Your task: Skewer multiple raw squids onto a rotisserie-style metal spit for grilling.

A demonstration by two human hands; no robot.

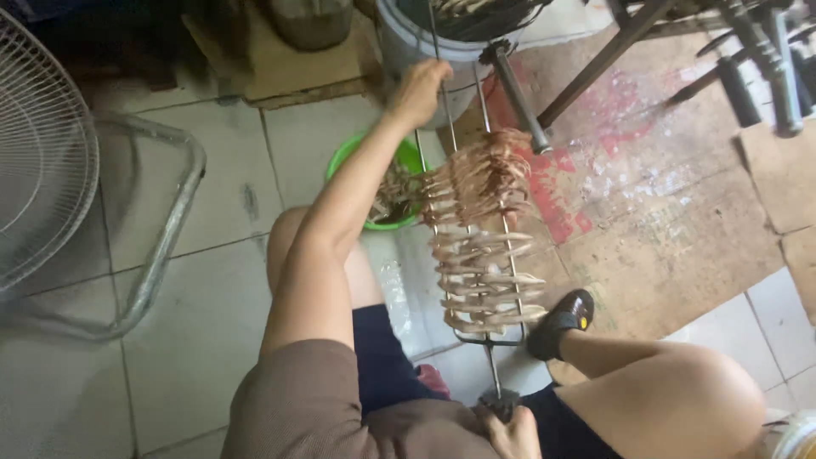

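Hands (416, 89) (510, 429) grip loaded skewer rack (480, 246); green bowl (357, 153) beside

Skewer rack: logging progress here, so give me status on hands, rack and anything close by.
Left hand gripping rods at far end. Right hand closed on near handle. Skewer rack loaded with meat strips, held off floor. Green basin beneath, white bucket beyond.
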